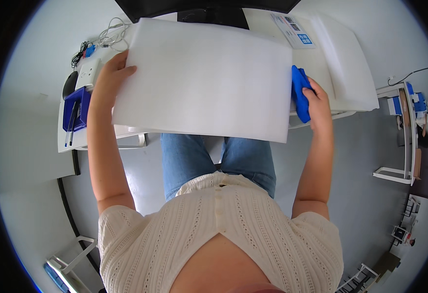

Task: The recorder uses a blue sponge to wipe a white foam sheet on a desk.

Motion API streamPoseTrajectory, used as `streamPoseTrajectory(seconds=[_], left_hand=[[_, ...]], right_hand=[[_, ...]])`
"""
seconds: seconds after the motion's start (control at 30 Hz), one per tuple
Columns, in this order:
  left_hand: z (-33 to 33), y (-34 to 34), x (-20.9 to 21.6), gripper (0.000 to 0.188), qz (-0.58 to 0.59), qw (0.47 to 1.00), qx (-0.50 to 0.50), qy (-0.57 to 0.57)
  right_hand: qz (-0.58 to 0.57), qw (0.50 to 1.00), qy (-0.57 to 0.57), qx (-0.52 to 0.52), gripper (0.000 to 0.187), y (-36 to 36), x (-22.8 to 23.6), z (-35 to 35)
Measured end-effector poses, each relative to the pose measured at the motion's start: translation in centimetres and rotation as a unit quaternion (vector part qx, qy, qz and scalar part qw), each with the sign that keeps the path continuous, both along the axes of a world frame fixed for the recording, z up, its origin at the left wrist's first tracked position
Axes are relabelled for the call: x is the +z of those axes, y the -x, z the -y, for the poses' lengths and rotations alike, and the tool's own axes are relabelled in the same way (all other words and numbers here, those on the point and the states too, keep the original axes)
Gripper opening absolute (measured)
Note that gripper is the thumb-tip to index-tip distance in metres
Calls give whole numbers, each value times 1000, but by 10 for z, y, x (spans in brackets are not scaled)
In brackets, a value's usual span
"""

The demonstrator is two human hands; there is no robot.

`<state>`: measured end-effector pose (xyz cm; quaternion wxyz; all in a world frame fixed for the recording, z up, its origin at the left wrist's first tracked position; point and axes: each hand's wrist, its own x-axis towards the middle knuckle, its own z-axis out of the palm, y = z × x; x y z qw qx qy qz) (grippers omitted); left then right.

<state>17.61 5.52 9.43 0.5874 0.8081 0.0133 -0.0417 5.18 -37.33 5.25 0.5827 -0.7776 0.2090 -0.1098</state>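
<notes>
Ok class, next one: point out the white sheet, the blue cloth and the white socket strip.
White sheet (204, 80): head view, middle of its broad face.
Blue cloth (300, 98): head view, middle of its crumpled visible part.
White socket strip (87, 73): head view, its socket face.

Head cam, left lens of the worn fisheye pair: upright, unmirrored, pitched steeply down. Landmark = white sheet (204, 80), close range; optical centre lands just below its near edge. Wearer's knit top (219, 210) is below the sheet, nearer the lens. Monitor (209, 6) sits beyond the sheet, clipped by the frame. Grey floor (360, 146) right of it is farther off; pale wall (33, 122) to its left bows along the rim.
</notes>
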Motion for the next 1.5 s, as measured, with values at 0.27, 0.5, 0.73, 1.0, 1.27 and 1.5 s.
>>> streamPoseTrajectory(seconds=[0.27,0.5,0.73,1.0,1.27,1.5], left_hand=[[18,-4,-31,54,9,989,40,-141],[7,11,-20,48,-10,995,87,51],[-1,39,25,44,237,933,52,267],[-11,34,-49,66,242,951,43,189],[-10,51,-58,59,219,951,30,217],[14,61,-19,59,161,969,81,169]], right_hand=[[-19,999,-13,32,62,0,3,-35],[60,985,-158,21,61,-10,3,-42],[312,921,-233,12,55,-10,37,-21],[259,960,-75,69,65,-51,-18,-6],[273,951,-135,54,64,-31,-35,-21],[218,969,-121,2,58,-21,8,-24]])
